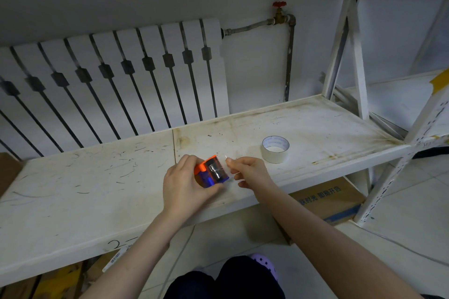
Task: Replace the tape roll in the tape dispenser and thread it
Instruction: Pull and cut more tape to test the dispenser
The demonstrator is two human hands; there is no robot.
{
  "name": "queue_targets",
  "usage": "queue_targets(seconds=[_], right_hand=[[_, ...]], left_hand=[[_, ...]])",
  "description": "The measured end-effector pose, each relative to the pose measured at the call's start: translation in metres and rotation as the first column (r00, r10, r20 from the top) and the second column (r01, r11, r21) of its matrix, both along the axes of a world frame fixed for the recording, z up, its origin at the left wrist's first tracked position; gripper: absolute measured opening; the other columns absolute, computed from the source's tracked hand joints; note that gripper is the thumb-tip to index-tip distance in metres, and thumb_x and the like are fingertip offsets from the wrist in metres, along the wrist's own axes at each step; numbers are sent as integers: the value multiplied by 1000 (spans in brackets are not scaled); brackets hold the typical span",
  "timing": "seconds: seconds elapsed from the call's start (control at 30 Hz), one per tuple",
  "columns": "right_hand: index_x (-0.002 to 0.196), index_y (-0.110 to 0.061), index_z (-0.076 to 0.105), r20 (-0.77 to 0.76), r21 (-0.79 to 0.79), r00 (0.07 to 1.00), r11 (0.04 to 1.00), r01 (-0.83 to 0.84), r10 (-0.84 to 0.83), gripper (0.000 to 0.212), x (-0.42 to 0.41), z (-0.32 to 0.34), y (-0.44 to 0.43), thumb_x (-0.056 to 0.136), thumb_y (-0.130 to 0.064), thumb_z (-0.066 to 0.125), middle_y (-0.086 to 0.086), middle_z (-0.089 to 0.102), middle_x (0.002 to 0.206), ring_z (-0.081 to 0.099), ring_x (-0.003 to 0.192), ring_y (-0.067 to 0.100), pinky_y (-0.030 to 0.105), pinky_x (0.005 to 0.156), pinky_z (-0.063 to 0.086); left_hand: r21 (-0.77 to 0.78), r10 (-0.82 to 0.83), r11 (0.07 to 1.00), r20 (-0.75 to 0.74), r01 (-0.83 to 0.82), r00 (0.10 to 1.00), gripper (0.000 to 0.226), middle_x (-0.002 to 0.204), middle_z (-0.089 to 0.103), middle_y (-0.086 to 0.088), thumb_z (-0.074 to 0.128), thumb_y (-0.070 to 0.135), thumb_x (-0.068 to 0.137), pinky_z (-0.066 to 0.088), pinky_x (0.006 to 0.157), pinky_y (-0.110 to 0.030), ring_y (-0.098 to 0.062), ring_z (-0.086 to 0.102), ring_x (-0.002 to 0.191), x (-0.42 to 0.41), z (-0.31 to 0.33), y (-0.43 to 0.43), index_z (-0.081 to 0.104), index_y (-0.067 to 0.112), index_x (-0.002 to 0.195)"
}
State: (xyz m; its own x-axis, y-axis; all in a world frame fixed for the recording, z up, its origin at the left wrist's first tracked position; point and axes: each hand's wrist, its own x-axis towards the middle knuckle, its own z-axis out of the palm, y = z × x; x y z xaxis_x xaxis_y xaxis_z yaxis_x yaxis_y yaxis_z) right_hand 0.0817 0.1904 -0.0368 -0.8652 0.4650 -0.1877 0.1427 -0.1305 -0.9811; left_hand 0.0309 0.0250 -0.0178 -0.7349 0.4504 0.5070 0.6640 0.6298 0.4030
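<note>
An orange and blue tape dispenser (212, 172) with a toothed metal cutter rests on the white shelf (97, 177), gripped from the left by my left hand (185, 184). A clear roll inside it is mostly hidden by the hand and the housing. Just right of the cutter, my right hand (247, 171) pinches the end of a thin clear tape strip between thumb and forefinger. A near-empty white tape roll (275, 149) stands apart on the shelf, up and to the right of both hands.
A white radiator (116, 80) lines the wall behind the shelf, with a pipe and red valve (279, 13) to its right. White shelf uprights (357, 56) rise at the right. A cardboard box (330, 201) sits on the floor below. My knees and a purple shoe show at the bottom.
</note>
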Motion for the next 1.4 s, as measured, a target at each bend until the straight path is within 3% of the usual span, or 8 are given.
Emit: queue_targets(seconds=[0.33, 0.57, 0.73, 0.93, 1.1, 1.17, 1.3, 1.4], right_hand=[[77, -16, 69, 77, -145, 996, 989, -39, 50, 26, -13, -7, -21, 76, -41, 73, -5, 61, 66, 53, 58, 9, 21, 47, 42], [93, -10, 72, 127, -265, 978, 956, -128, 166, 42, -25, 0, -23, 69, -45, 76, 2, 63, 77, 48, 57, 9, 18, 43, 39], [90, -7, 70, 104, -360, 983, 927, -102, 149, 32, -40, 4, -36, 75, -34, 73, 8, 70, 75, 65, 64, 15, 23, 52, 50], [90, -19, 64, 112, -87, 989, 993, -85, 94, 10, -42, 12, -22, 83, -25, 63, 8, 67, 94, 60, 89, 21, 34, 75, 50], [123, -18, 57, -199, 267, 964, 956, -120, 177, 30, -31, 30, -7, 100, -26, 41, 1, 60, 122, 57, 107, 15, 19, 77, 47], [131, -15, 53, -242, 383, 917, 899, -211, 319, 36, -22, 34, -9, 102, -27, 33, 3, 60, 122, 56, 112, 16, 27, 90, 49], [136, -15, 47, -266, 518, 900, 839, -167, 344, 37, -7, 36, -8, 102, -24, 37, 5, 60, 127, 55, 117, 17, 37, 100, 46], [137, -21, 42, -235, 521, 904, 831, -194, 358, 46, 7, 31, -1, 93, -30, 54, -1, 54, 132, 52, 119, 12, 38, 101, 48]], left_hand=[[136, -29, 991, 70, 19, 997, 51, 82, 47, 26, 71, 62, 51, 37, 59, -12, 15, 46, 90, -4, -5, -12, 42, 42, 87], [200, -15, 980, 121, -10, 993, 52, 85, 49, 30, 72, 63, 49, 36, 60, -12, 13, 48, 82, -7, -3, -15, 42, 46, 87], [352, 11, 931, 244, -100, 970, 48, 86, 56, 25, 77, 59, 48, 46, 64, -20, 4, 55, 81, -9, -1, -8, 45, 51, 82], [508, -62, 833, 480, -219, 875, 48, 86, 65, 13, 87, 43, 50, 55, 65, -33, -9, 63, 78, -12, -2, 3, 57, 32, 86], [648, -152, 675, 590, -353, 793, 38, 81, 63, 9, 86, 34, 55, 42, 50, -5, 13, 59, 62, -11, 8, 22, 62, 20, 82], [664, -176, 647, 608, -375, 774, 38, 83, 63, 6, 86, 37, 55, 46, 55, -10, 6, 62, 69, -12, 14, 29, 62, 21, 80], [641, -181, 633, 668, -434, 722, 42, 86, 64, 5, 85, 44, 53, 49, 64, -26, -11, 62, 80, -10, 28, 37, 61, 24, 81], [646, -266, 505, 747, -572, 609, 43, 84, 66, 1, 86, 39, 56, 49, 55, -25, -15, 65, 76, -9, 40, 36, 61, 20, 84]])
